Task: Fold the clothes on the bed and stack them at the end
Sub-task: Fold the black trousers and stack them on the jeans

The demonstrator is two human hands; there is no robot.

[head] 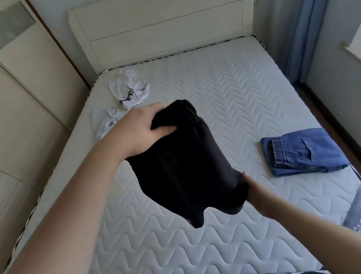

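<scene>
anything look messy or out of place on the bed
Yes. A white printed garment lies crumpled near the headboard, and a pale one is bunched beside it, both unfolded. The jeans lie folded. The left hand and right hand hold the black garment above the mattress.

The single head view looks forward and down from the foot of the mattress (230,109) toward the headboard (162,18).

We are seeing a black garment (180,168), folded blue denim jeans (304,152), a white shirt with black print (131,92), a white mattress (229,104) showing a zigzag quilting, and a blue curtain (310,7).
</scene>
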